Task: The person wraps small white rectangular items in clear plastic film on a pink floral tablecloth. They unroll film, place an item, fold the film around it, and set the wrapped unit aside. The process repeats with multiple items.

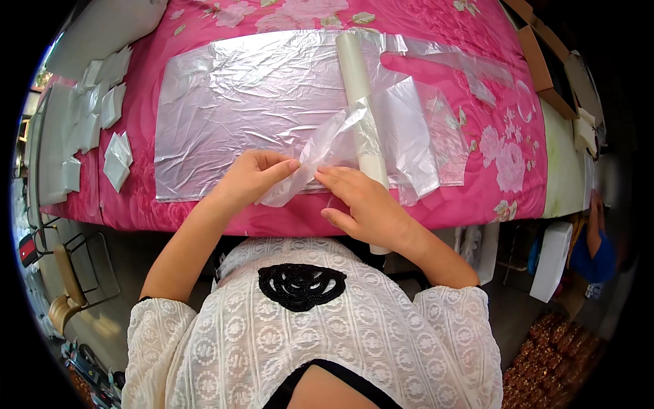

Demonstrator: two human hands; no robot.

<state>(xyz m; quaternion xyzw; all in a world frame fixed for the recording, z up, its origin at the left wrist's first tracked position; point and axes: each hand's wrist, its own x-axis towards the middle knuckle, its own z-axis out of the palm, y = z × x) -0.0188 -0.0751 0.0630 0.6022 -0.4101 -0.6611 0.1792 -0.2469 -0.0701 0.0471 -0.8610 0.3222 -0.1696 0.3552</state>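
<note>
A thin clear plastic bag (321, 150) is bunched up in front of me, its loose end rising toward a long white tube. My left hand (255, 174) pinches the crumpled plastic between thumb and fingers. With fingers stretched and thumb held apart, my right hand (361, 204) touches the bag's gathered edge at its fingertips. The tube (352, 65) lies across a flat stack of clear plastic bags (225, 102) and sticks out past the table's near edge. Part of the plastic wraps over the tube's middle. To its right lies a folded clear bag (409, 136).
A pink floral cloth (507, 129) covers the table. Small folded plastic packets (117, 161) lie at the left, several piled up. At the right edge stands an open cardboard box (548, 75). A chair (71, 273) is at lower left, and another person's arm (596, 225) shows at far right.
</note>
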